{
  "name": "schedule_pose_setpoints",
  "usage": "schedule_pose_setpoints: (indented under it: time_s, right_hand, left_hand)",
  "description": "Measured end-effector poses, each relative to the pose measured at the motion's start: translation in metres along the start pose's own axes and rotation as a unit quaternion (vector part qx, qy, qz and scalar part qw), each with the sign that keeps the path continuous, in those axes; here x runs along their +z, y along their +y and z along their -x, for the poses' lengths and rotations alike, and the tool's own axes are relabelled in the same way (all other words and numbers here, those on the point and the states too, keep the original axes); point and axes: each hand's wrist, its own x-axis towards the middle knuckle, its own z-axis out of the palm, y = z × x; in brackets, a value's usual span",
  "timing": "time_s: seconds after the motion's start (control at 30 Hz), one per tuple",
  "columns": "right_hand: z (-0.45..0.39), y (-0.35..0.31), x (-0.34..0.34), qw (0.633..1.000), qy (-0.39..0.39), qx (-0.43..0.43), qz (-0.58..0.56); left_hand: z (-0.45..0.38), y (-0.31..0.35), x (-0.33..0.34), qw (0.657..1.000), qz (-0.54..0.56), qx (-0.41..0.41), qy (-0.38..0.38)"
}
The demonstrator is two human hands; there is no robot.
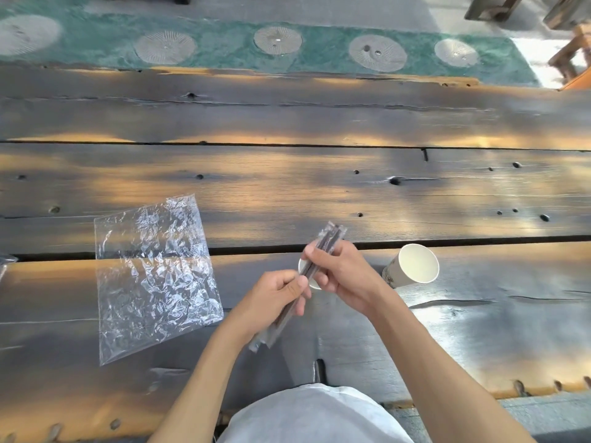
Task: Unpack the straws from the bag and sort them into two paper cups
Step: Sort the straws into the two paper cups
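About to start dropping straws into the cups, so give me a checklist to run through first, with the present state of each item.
1. Straws out of the bag: ok, bag lies flat to the left.
2. Bundle secured: ok, left hand and right hand both grip it.
3. Right cup upright, mouth free: ok.
4. Second cup: cannot tell, mostly hidden behind the hands.
5. Straws still wrapped: ok, clear sleeves show at both ends.
6. Straw kinds distinguishable: cannot tell.
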Motion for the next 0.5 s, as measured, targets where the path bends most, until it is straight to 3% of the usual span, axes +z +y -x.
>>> schedule_pose_setpoints:
  time_s: [0.13,0.3,0.4,0.5]
  right_hand:
    - [0.007,-0.005,-0.014,0.988,0.093,-0.061,-0.105]
    - [0.022,0.001,-0.018,0.980,0.089,-0.081,-0.156]
    - [0.026,0.006,-0.019,0.971,0.104,-0.086,-0.195]
    - [0.032,0.007,-0.026,0.969,0.112,-0.089,-0.199]
  left_hand:
    - [-0.001,-0.002,0.009,0.990,0.115,-0.051,0.069]
    - [-0.019,0.014,0.024,0.937,0.229,-0.089,0.248]
    - [-0.034,0.022,0.034,0.912,0.248,-0.083,0.318]
    - [-0.045,0.022,0.045,0.908,0.229,-0.082,0.341]
